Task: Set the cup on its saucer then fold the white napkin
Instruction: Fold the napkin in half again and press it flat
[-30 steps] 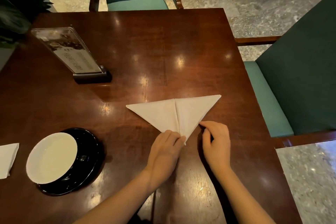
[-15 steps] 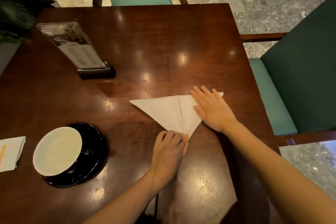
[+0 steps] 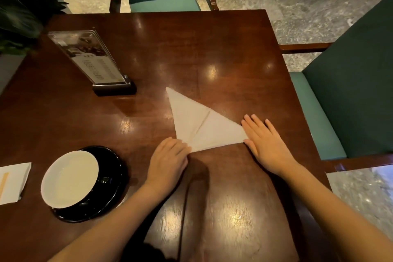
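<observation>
You will find no legible text anywhere. The acrylic menu stand (image 3: 89, 57) on the table (image 3: 191, 49) carries a printed card with a photo above rows of small print, all too blurred to read. No label, brand or number shows on anything else.

The napkin (image 3: 202, 125) is plain white on a glossy reddish-brown table (image 3: 191, 49). A white-lined cup (image 3: 70, 178) sits on a black saucer (image 3: 112, 176). The chairs (image 3: 350, 95) are teal.
</observation>
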Tool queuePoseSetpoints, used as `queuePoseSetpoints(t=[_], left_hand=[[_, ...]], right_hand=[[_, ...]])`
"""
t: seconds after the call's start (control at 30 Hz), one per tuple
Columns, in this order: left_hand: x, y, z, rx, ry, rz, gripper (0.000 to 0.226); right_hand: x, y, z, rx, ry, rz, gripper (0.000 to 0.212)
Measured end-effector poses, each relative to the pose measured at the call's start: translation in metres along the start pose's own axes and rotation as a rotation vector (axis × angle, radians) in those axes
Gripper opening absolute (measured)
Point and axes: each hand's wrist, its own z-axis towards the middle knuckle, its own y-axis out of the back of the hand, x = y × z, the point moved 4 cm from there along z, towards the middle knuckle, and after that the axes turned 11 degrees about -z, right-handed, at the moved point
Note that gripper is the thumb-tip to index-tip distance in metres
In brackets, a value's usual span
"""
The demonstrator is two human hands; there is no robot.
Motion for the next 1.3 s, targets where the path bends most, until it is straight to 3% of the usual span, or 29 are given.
queuePoseSetpoints(t=[0.2,0.33,0.47,0.57,0.77,1.03,1.3], left_hand=[[0.021,0.010,-0.012,0.038,0.126,0.049,0.022],[0.017,0.012,-0.009,0.021,0.199,0.025,0.027],[0.019,0.009,-0.002,-0.053,0.269,-0.014,0.023],[0.021,0.007,-0.005,-0.055,0.289,-0.007,0.024],[0.025,0.006,-0.008,-0.129,0.286,-0.039,0.017],[0.027,0.001,-0.012,-0.167,0.254,-0.056,0.018],[0.028,0.000,-0.014,-0.173,0.304,-0.101,0.021]], right_hand=[[0.053,0.011,-0.044,0.053,0.058,-0.048,0.076],[0.052,0.044,-0.018,-0.069,0.004,0.091,0.070],[0.096,0.051,0.048,-0.076,0.274,0.180,0.059],[0.132,0.036,0.081,-0.028,0.411,0.161,0.064],[0.132,0.024,0.099,-0.007,0.380,0.167,0.068],[0.128,0.029,0.148,0.020,0.150,0.145,0.059],[0.117,0.029,0.194,0.026,0.074,0.140,0.059]])
